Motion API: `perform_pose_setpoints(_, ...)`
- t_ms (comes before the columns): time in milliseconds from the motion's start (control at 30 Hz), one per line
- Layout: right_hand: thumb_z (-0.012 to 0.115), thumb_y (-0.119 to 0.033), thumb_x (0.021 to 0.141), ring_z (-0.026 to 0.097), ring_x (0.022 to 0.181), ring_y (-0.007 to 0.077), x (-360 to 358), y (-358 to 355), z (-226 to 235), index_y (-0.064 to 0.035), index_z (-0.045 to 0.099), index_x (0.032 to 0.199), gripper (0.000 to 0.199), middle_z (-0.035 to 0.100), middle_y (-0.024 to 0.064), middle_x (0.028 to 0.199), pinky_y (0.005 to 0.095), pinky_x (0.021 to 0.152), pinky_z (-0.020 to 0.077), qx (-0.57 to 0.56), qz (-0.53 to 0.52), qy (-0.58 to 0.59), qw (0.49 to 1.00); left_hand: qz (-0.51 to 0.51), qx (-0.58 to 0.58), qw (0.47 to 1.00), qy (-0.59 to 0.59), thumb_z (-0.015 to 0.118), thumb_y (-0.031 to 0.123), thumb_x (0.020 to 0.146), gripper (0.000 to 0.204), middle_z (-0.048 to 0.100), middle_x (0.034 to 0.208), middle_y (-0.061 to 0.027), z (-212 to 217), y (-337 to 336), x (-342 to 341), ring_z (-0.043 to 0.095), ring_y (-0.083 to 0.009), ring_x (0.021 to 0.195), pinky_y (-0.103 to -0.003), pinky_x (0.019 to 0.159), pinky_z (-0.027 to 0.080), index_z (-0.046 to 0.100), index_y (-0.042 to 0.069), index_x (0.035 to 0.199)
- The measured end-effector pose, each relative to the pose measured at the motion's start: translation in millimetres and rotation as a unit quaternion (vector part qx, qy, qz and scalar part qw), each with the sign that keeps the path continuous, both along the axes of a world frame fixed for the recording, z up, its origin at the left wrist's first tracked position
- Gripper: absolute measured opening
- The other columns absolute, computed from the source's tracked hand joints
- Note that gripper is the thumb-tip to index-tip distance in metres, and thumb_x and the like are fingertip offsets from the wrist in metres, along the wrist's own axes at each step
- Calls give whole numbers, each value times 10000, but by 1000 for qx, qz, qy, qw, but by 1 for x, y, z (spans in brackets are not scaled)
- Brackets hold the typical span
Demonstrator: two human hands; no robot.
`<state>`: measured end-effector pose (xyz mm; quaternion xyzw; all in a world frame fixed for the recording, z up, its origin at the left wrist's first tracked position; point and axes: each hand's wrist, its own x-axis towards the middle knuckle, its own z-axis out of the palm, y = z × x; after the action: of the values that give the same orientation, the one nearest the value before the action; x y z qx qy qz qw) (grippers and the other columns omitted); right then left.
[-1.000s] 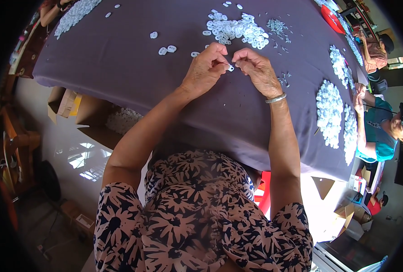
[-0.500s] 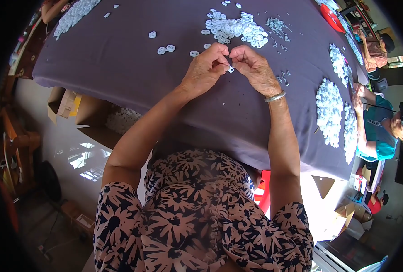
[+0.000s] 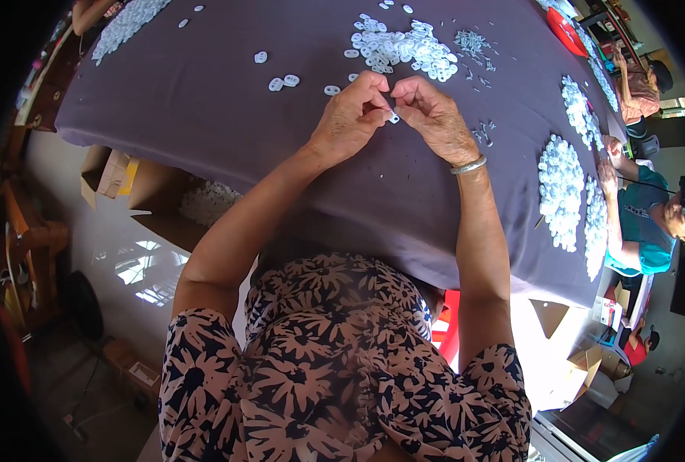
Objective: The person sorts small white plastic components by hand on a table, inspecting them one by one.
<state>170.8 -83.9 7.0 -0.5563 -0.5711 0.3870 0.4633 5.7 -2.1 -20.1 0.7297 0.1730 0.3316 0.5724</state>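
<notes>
Above the dark tablecloth, my left hand (image 3: 355,112) pinches a small white plastic piece (image 3: 394,118) between thumb and fingers. Close beside it, my right hand (image 3: 429,112) is closed with thumb and forefinger pressed together at the same piece. Most of the piece is hidden by the fingertips, and anything else held there is too small to make out. Just beyond my hands lies a heap of white oval two-holed plastic pieces (image 3: 389,48). Right of the heap is a scatter of small metal screws (image 3: 472,41), and a smaller group of screws (image 3: 483,132) lies by my right wrist.
Loose white ovals (image 3: 284,82) lie left of my hands. Big white piles (image 3: 560,192) line the table's right side, where a co-worker in teal (image 3: 643,212) sits. A red tray (image 3: 566,32) is at the far right. An open carton (image 3: 165,196) with white pieces stands below the left edge.
Both hands stay in the same place, pinching at the small white piece. The whole view has shifted very slightly; nothing else has visibly moved.
</notes>
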Motion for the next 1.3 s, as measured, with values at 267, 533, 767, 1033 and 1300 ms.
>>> perform_pose_setpoints(267,558,24,870,501,864,60,-3,0,-1,-27,551,1038,175,531,-21,923,203,794,440,12,-12,-13,1000,38,0,999,6,555,-41,833,323,598,812,-28,4,-5,0,566,-91,739,-231,638,459,406,38,1110)
perform_pose_setpoints(533,581,34,855,517,821,54,-9,1,2,-20,567,1000,155,547,-23,880,200,750,459,42,-35,-83,995,65,-4,998,12,586,-23,816,335,597,808,-31,4,-5,1,565,-90,713,-234,612,465,401,36,1089)
perform_pose_setpoints(767,585,36,851,524,795,50,-9,4,4,-21,573,990,150,562,-24,861,199,713,466,36,-35,-99,994,73,-25,997,9,601,-33,778,312,591,820,-77,4,-4,1,611,-144,758,-280,693,487,403,44,1008)
perform_pose_setpoints(1033,600,34,837,531,738,51,-15,3,9,-11,573,969,143,583,-15,813,205,675,472,58,-55,-186,979,86,-7,996,15,611,-29,799,299,576,792,-43,5,-3,1,561,-78,685,-231,575,476,385,40,983)
perform_pose_setpoints(1300,572,7,855,540,769,56,-12,3,10,-11,580,967,115,589,-5,820,218,699,470,53,-52,-136,988,53,0,999,-3,621,-5,804,254,514,841,-17,3,1,2,570,-76,696,-230,589,487,422,31,958)
